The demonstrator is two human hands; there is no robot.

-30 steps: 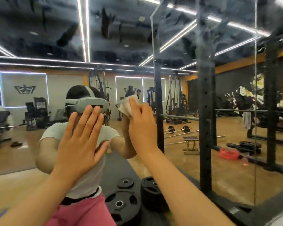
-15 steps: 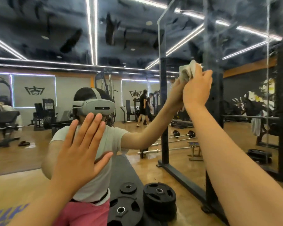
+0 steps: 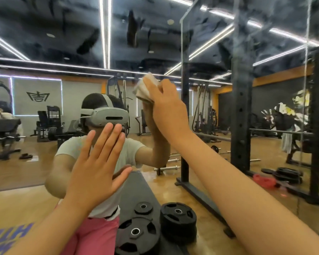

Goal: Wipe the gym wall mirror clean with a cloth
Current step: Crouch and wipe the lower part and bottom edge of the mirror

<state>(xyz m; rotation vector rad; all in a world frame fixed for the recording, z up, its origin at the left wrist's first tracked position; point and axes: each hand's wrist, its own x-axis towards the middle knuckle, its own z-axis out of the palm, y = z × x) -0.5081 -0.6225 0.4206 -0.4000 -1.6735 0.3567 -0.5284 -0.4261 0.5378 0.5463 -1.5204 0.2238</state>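
The wall mirror (image 3: 44,43) fills the whole view and reflects the gym and me. A crumpled whitish cloth (image 3: 143,88) is pressed against the glass at upper centre, and my right hand (image 3: 168,107) grips it with curled fingers. My left hand (image 3: 98,162) lies flat on the mirror at lower left of centre, fingers straight and spread, thumb out to the right. A vertical seam between mirror panels (image 3: 180,89) runs just right of the cloth. Faint streaks show on the glass at upper right.
In the reflection, black weight plates (image 3: 177,219) lie on a dark mat low in the middle. A black rack upright (image 3: 240,107) stands at the right, with barbells and more plates on the wooden floor behind it.
My right hand swept the cloth up and right across the glass, then back left and down to upper centre. My left hand stayed flat on the mirror.
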